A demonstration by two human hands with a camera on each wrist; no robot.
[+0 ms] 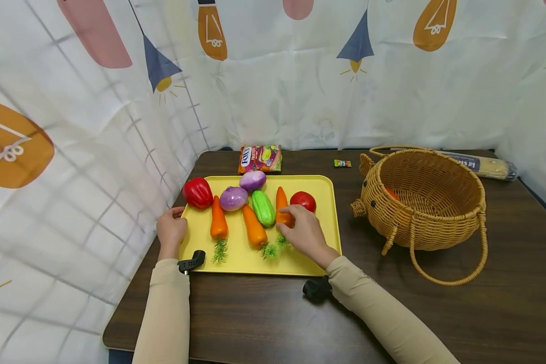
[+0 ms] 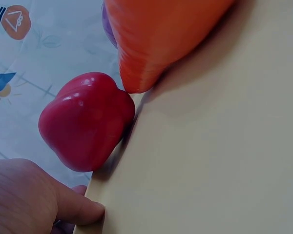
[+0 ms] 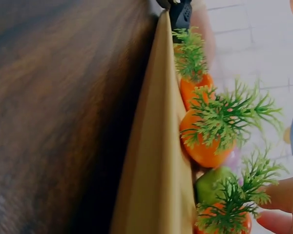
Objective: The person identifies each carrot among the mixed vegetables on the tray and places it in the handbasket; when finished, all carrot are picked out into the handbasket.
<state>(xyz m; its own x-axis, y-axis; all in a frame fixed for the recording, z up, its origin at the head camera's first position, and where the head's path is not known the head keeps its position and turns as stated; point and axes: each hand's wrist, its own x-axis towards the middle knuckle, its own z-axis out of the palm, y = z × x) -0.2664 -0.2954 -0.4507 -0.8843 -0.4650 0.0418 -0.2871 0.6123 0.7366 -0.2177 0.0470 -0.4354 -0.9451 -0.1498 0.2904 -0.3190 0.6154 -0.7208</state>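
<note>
My left hand (image 1: 171, 230) grips the left rim of the yellow tray (image 1: 236, 263), its thumb over the rim in the left wrist view. Close by sits a red bell pepper (image 1: 197, 193) at the tray's corner. Over the rightmost carrot (image 1: 281, 198) is my right hand (image 1: 306, 230), thumb and fingers apart with their tips right above it. Two more carrots, one left (image 1: 218, 220) and one middle (image 1: 254, 227), lie on the tray. Among them are a green cucumber-like vegetable (image 1: 263, 208), two purple onion-like vegetables (image 1: 233, 198) and a tomato (image 1: 303, 201).
To the right stands a pig-shaped wicker basket (image 1: 437, 232) with an orange thing inside and a loop handle hanging out. Behind it lies a pasta pack (image 1: 493, 168). A candy bag (image 1: 260, 159) and a small wrapped sweet (image 1: 343, 163) are at the table's back edge.
</note>
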